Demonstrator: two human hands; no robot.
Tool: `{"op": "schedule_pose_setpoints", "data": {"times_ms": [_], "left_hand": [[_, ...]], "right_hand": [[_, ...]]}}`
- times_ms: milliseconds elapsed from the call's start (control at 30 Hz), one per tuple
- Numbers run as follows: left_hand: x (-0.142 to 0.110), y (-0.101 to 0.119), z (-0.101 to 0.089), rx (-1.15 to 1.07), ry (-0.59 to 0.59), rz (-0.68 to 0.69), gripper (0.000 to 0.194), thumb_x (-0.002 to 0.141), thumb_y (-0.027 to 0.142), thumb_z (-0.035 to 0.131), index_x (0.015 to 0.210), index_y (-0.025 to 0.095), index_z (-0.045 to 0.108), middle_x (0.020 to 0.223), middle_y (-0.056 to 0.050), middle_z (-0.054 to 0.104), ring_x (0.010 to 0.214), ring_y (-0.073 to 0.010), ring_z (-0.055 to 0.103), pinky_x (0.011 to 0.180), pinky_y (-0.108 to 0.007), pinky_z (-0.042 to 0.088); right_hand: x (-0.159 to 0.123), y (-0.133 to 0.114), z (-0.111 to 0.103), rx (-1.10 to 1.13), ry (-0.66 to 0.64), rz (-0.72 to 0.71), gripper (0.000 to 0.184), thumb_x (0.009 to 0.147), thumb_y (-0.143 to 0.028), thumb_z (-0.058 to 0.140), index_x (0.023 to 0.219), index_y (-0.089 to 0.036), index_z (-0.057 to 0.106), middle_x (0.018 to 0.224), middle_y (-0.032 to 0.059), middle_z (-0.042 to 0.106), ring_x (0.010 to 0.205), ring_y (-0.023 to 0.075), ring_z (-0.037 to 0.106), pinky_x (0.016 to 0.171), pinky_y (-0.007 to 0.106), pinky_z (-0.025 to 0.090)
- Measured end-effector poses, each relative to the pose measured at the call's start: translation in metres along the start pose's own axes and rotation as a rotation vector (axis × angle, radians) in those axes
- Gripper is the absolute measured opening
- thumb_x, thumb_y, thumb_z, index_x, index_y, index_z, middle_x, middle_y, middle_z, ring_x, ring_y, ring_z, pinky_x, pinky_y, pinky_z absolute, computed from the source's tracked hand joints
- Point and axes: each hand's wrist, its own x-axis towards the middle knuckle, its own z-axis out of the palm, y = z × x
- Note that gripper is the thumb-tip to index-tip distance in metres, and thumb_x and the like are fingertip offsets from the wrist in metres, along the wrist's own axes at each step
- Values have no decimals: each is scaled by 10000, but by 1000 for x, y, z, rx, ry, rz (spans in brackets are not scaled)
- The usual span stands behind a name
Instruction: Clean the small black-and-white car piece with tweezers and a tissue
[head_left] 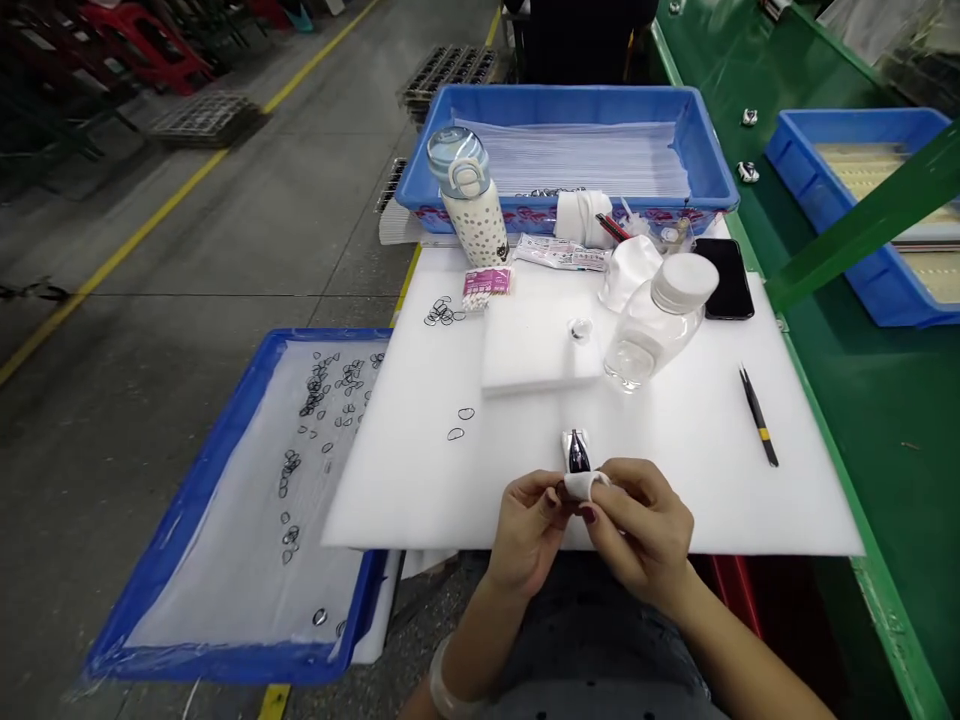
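Close together at the table's near edge, both of my hands work with bent fingers. A white cloth [579, 487] is wrapped over the forefinger of my right hand [645, 520]. The fingertips of my left hand [529, 525] are pinched beside the cloth, on a small dark piece largely hidden by the fingers. Just beyond the cloth is a small shiny black part with a white surround [576, 452]; whether a hand touches it I cannot tell. Thin black rings [456, 434] lie to the left on the white foam sheet [420, 480].
A clear bottle [652, 330] stands near a white foam block [525, 350]. Tweezers [759, 415] and a phone [724, 280] lie right. Behind are a tumbler [472, 205], cotton swabs [487, 285] and a blue bin [637, 100]. A blue tray [195, 480] with many rings sits lower left.
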Motion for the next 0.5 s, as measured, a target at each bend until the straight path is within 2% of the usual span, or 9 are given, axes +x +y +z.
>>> {"op": "schedule_pose_setpoints", "data": {"times_ms": [133, 233, 300, 400, 500], "left_hand": [[-1, 0, 0, 14, 18, 40, 317, 518, 408, 970, 641, 193, 772, 638, -2, 728, 563, -66, 643, 584, -132, 543], [-1, -3, 1, 40, 23, 84, 302, 515, 406, 972, 669, 221, 789, 667, -5, 747, 606, -81, 680, 630, -141, 571], [-1, -4, 2, 73, 17, 116, 302, 527, 428, 964, 683, 232, 796, 656, -14, 747, 630, -106, 702, 640, -164, 588], [-1, -4, 1, 148, 8, 174, 302, 569, 463, 943, 723, 242, 807, 663, -30, 752, 616, -119, 702, 607, -183, 593], [-1, 3, -4, 260, 6, 252, 332, 588, 492, 928, 780, 246, 814, 660, -35, 751, 589, -119, 684, 596, -201, 592]], "right_hand": [[-1, -9, 0, -134, -15, -60, 124, 905, -115, 579, 994, -152, 656, 930, 86, 597, 690, 102, 574, 567, 214, 506], [1, -10, -14, -170, -114, -107, 105, 891, -113, 586, 949, -140, 669, 896, 78, 598, 643, 88, 536, 544, 211, 478], [3, -7, -26, -172, -119, -128, 90, 877, -106, 602, 925, -139, 672, 888, 73, 598, 620, 78, 518, 524, 204, 457], [4, -1, -36, -155, -22, -52, 95, 874, -87, 618, 935, -137, 671, 890, 65, 593, 570, 54, 485, 489, 196, 425], [1, 7, -35, -84, 32, 96, 133, 890, -81, 612, 967, -156, 690, 882, 48, 602, 546, 44, 486, 466, 192, 402]]}}
